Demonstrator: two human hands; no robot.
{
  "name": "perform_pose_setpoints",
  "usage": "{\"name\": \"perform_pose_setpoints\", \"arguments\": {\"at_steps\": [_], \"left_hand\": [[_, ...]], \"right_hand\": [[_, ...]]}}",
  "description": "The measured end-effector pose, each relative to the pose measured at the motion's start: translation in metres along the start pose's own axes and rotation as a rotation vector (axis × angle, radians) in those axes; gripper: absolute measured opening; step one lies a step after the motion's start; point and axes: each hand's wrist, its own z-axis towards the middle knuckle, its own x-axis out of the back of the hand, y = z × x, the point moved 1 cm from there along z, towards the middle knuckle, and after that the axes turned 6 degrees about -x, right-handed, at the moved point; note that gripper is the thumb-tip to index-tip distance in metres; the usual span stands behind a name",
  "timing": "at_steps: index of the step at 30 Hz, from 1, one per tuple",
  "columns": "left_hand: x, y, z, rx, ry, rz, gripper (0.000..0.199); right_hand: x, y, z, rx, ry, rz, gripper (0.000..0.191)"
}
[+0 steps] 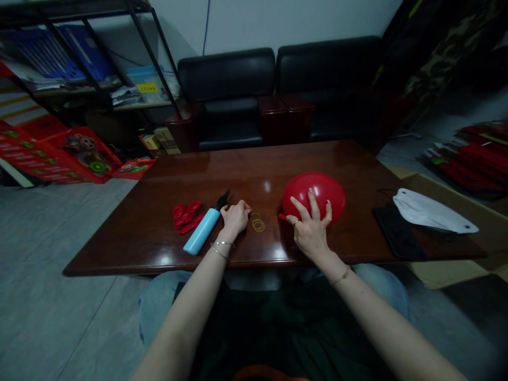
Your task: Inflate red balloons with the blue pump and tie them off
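An inflated red balloon [333, 193] rests on the brown table, its narrow neck [281, 216] pointing left. My right hand [313, 227] lies over the balloon with fingers curved on its near side and the thumb by the neck. Thin yellowish rubber bands [259, 226] lie in a small cluster on the tabletop. Beside them, my left hand [236, 218] is closed in a pinch; what its fingertips hold, if anything, is too small to make out. Left of that hand is a light blue balloon pump [202, 231] with a black nozzle [223, 199]. Several deflated red balloons [186, 216] lie next to the pump.
On the right of the wooden table [190, 174] are a white face mask [434, 210] and a flat black object [399, 233]. A cardboard box [448, 270] stands beyond the right edge. Black armchairs [228, 79] line the wall behind; a shelf with blue folders [85, 53] is at left.
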Motion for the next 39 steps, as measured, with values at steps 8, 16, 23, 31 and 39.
{"name": "perform_pose_setpoints", "arguments": {"at_steps": [8,16,23,31,39], "left_hand": [[-0.004,0.004,-0.013,-0.018,0.070,0.116,0.019],[0.001,-0.015,-0.021,-0.444,0.024,0.177,0.017],[-0.004,-0.020,-0.010,-0.558,-0.022,0.120,0.019],[0.006,-0.014,-0.010,-0.354,-0.043,-0.077,0.010],[0.008,0.027,-0.018,-0.287,-0.042,-0.469,0.010]], "right_hand": [[0.000,-0.001,0.001,0.014,0.030,0.013,0.023],[0.002,0.003,0.000,0.016,0.022,0.020,0.023],[0.001,0.002,0.000,0.014,0.029,0.029,0.022],[0.001,0.004,0.000,0.013,0.008,0.025,0.025],[0.000,-0.001,0.001,0.011,0.018,0.012,0.023]]}}
